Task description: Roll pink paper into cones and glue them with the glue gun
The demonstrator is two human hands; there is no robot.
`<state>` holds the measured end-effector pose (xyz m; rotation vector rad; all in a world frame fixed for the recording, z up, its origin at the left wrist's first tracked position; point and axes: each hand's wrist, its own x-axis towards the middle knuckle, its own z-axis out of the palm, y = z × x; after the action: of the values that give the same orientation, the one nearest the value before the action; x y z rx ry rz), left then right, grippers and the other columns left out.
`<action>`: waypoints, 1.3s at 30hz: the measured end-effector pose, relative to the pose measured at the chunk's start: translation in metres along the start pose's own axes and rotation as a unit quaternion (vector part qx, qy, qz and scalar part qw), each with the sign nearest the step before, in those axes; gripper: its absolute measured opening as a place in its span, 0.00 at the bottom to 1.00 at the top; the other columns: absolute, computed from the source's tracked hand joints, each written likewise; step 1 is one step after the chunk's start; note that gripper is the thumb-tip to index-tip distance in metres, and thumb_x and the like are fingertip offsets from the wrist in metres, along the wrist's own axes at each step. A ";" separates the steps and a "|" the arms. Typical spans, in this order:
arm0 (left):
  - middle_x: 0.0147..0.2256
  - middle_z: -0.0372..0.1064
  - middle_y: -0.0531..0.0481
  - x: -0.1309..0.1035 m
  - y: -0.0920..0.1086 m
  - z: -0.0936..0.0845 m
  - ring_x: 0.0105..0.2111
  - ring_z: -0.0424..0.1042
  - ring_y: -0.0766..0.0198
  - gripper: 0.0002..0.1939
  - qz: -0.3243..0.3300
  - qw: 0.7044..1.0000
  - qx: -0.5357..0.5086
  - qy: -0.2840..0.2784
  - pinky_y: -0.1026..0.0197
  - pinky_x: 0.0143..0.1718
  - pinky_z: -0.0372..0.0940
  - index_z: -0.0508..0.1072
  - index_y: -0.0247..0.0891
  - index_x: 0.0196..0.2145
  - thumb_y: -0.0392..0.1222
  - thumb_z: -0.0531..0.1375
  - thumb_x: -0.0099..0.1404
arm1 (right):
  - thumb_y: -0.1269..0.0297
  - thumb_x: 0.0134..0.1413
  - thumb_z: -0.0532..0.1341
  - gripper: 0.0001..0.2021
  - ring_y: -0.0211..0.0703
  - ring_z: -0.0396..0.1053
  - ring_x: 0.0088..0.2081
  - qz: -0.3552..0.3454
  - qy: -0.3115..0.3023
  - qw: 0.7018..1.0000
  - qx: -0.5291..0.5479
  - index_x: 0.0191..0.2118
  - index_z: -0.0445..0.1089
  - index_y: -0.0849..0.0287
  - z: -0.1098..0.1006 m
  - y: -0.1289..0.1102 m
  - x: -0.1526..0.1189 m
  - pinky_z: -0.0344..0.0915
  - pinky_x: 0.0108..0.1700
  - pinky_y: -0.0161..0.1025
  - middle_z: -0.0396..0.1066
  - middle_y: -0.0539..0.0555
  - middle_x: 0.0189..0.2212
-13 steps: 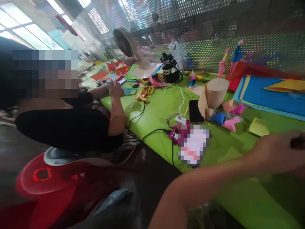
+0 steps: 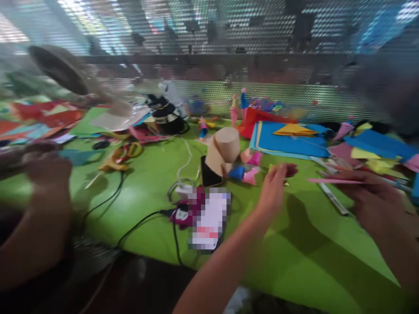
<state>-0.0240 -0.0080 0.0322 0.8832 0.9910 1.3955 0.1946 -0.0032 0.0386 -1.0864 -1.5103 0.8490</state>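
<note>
- My view has swung right; my left hand (image 2: 276, 185) now reaches out, pinching a small yellow paper scrap (image 2: 275, 168).
- My right hand (image 2: 369, 198) pinches a pink paper strip (image 2: 330, 180) above the green table (image 2: 304, 261).

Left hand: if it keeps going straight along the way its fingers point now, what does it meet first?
The left hand points away and slightly right, low over the green table. First in that line looks like the stack of blue paper sheets with a yellow folded piece on top. The frame is blurred, so depth is uncertain.
</note>
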 end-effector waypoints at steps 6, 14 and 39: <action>0.52 0.77 0.43 -0.003 0.004 0.002 0.56 0.72 0.53 0.14 -0.027 0.996 0.054 -0.071 0.53 0.58 0.62 0.80 0.39 0.44 0.48 0.59 0.70 | 0.68 0.51 0.67 0.04 0.54 0.73 0.51 0.061 -0.013 0.992 0.113 0.33 0.77 0.51 -0.017 0.012 -0.010 0.68 0.41 0.42 0.77 0.56 0.49; 0.42 0.76 0.44 -0.009 -0.018 0.008 0.40 0.72 0.60 0.22 -0.105 0.961 0.119 -0.228 0.59 0.43 0.65 0.78 0.37 0.49 0.44 0.71 0.57 | 0.75 0.53 0.63 0.09 0.53 0.70 0.58 0.089 -0.070 0.987 0.113 0.31 0.77 0.51 -0.025 0.025 -0.013 0.69 0.44 0.41 0.76 0.55 0.53; 0.38 0.74 0.48 -0.003 -0.016 0.002 0.32 0.74 0.65 0.31 -0.128 0.991 -0.036 -0.017 0.63 0.33 0.69 0.69 0.39 0.56 0.44 0.73 0.57 | 0.62 0.59 0.67 0.04 0.53 0.77 0.51 -0.086 -0.179 0.977 -0.073 0.38 0.80 0.53 -0.013 -0.001 -0.018 0.72 0.54 0.48 0.80 0.59 0.47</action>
<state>-0.0164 -0.0107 0.0182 0.6969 0.9839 1.1860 0.2079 -0.0208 0.0361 -0.9225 -1.9635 0.8541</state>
